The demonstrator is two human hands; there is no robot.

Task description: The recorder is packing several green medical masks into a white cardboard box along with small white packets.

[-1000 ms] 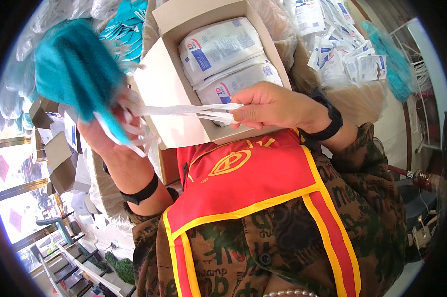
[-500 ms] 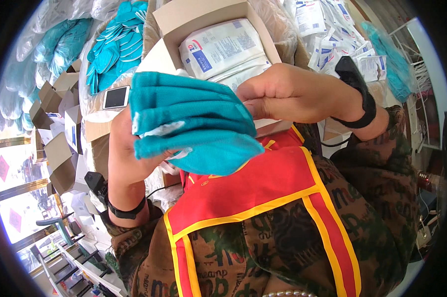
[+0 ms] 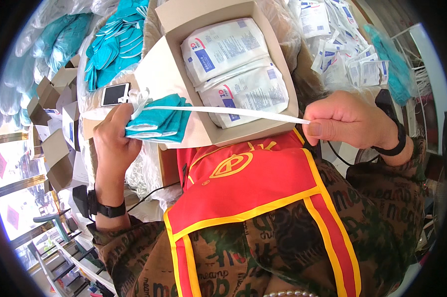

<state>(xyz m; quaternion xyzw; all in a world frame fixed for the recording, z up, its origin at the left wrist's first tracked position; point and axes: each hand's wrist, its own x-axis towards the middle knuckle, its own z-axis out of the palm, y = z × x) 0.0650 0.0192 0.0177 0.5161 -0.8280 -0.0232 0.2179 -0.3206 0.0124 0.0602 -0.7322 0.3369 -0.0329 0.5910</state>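
My left hand [image 3: 113, 138] is closed around one end of a small stack of teal cloth pieces [image 3: 159, 121] with white edges. A flat white strap [image 3: 233, 113] stretches taut from that stack across the front of an open cardboard box. Its far end is pinched between the thumb and fingers of my right hand [image 3: 349, 119]. More white band lies bunched at the top of the stack beside my left fingers. Inside the cardboard box [image 3: 289, 81], white-and-blue printed packets [image 3: 223, 47] lie in two stacks. The stack's left end is hidden by my left hand.
At the far left, many teal pieces [image 3: 115, 44] fill a plastic-lined box. A white phone [image 3: 115, 95] lies near it. Loose white packets [image 3: 338, 62] heap at the far right beside bagged teal material [image 3: 389, 64]. Open cartons [image 3: 60, 148] stand along the left.
The teal stack has swung left, away from my chest, and looks smaller and folded. My right hand has moved right, drawing the white strap out straight. The packet box is less covered.
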